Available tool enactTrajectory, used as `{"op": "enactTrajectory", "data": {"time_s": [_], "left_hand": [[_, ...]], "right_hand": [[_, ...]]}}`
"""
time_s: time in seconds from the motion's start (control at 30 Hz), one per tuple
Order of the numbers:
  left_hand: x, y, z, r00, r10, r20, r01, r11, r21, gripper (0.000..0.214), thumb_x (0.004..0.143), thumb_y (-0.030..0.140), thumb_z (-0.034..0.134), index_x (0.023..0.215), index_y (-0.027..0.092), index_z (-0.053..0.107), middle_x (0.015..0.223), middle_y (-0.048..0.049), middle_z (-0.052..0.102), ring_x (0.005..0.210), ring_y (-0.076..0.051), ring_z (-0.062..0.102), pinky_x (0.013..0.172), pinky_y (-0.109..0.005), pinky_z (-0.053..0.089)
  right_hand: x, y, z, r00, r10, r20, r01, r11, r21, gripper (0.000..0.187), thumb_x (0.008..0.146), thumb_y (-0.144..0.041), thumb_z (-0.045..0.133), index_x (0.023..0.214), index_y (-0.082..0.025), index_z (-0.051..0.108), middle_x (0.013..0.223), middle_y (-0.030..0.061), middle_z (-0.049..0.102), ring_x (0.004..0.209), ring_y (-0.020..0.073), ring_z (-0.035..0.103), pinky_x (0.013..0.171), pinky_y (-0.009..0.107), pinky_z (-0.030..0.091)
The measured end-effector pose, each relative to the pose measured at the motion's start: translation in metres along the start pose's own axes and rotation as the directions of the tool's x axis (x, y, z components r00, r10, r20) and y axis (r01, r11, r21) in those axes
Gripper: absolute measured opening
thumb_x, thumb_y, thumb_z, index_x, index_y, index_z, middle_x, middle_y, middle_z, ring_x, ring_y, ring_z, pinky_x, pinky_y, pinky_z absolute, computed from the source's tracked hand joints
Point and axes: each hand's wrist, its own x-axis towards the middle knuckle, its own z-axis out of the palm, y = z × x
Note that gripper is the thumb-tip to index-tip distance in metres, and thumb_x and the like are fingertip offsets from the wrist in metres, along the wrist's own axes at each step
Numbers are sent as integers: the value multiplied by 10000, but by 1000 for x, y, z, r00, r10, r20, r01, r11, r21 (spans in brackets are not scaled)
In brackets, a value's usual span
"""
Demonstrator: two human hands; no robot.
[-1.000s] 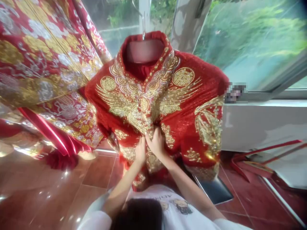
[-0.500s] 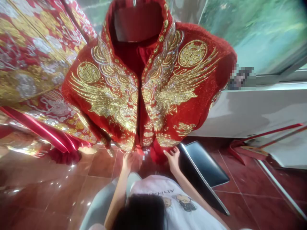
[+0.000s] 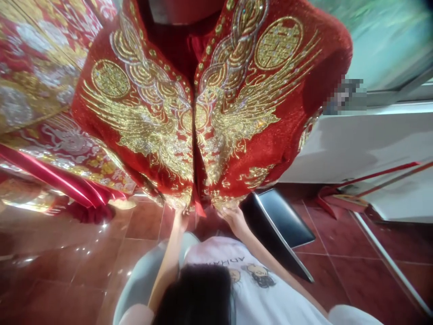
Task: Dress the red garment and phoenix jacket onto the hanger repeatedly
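Observation:
A red jacket with heavy gold and silver embroidery hangs in front of me, its two front panels meeting down the middle. My left hand is at the bottom hem of the left panel, fingers curled up into the fabric. At the hem of the right panel, my right hand is closed on the edge. Both arms reach up from below. The fingertips are partly hidden by the hem.
A second red and gold garment with a satin edge hangs at the left. A black seat stands just right of my hands. A white ledge and a window lie behind; red rods lean there. The floor is glossy red tile.
My hands slid from the jacket's middle down to its bottom hem. The bunched front now hangs flat, and the view has moved closer and lower.

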Motion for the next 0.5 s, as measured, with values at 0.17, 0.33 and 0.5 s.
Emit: {"op": "enactTrajectory", "data": {"time_s": [0.17, 0.33, 0.5], "left_hand": [[-18, -2, 16, 1000, 5, 17, -6, 999, 38, 282, 616, 143, 797, 620, 149, 515, 526, 66, 465, 454, -34, 420, 406, -155, 287], [-35, -1, 23, 999, -8, 50, 3, 994, 109, 274, 562, 164, 791, 609, 166, 522, 500, 64, 484, 454, -55, 435, 454, -192, 335], [-49, -1, 29, 997, 6, 75, -15, 992, 126, 287, 567, 219, 825, 701, 165, 578, 583, 42, 540, 545, -85, 500, 516, -226, 363]], "right_hand": [[-13, 0, 11, 996, 65, 55, -64, 998, -18, 459, 537, -274, 845, 904, -200, 579, 864, 29, 708, 725, 202, 688, 536, 280, 544], [-23, 0, 19, 989, -12, 144, 11, 1000, 10, 459, 487, -156, 853, 879, -175, 615, 806, -2, 696, 743, 146, 663, 711, 268, 545], [-28, -2, 28, 985, -87, 150, 93, 995, -34, 410, 507, -140, 829, 872, -162, 642, 818, 14, 699, 735, 153, 640, 719, 282, 524]]}}
